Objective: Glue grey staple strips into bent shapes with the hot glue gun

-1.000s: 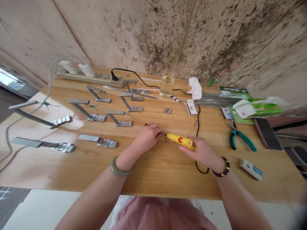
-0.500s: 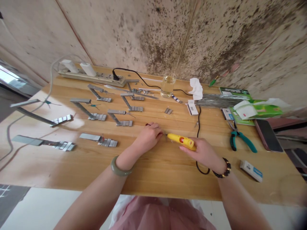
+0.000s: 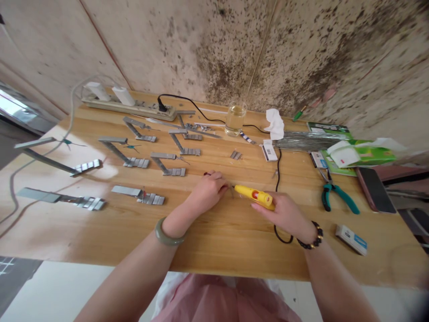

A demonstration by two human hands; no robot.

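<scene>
My right hand (image 3: 279, 210) is closed around a yellow glue gun (image 3: 254, 196), its nozzle pointing left toward the fingertips of my left hand (image 3: 210, 190). Those left fingers are pinched together low over the wood, and a thin, small piece beside the nozzle is too tiny to name. A black cord (image 3: 278, 179) runs from below the right hand up the table. Two small grey staple-like strips (image 3: 235, 155) lie beyond the hands. Left of my hands stand several angled grey metal pieces, such as one with a ridged foot (image 3: 174, 171).
Teal-handled pliers (image 3: 340, 198), a phone (image 3: 377, 190) and a small box (image 3: 351, 239) lie to the right. A glass of yellowish liquid (image 3: 235, 118), a bundle of thin wires (image 3: 301, 141) and tissues (image 3: 363, 152) stand behind. A power strip (image 3: 134, 109) runs along the wall.
Both hands and the glue gun hold nearly the same place. A thin sliver by the nozzle shows slightly more clearly now.
</scene>
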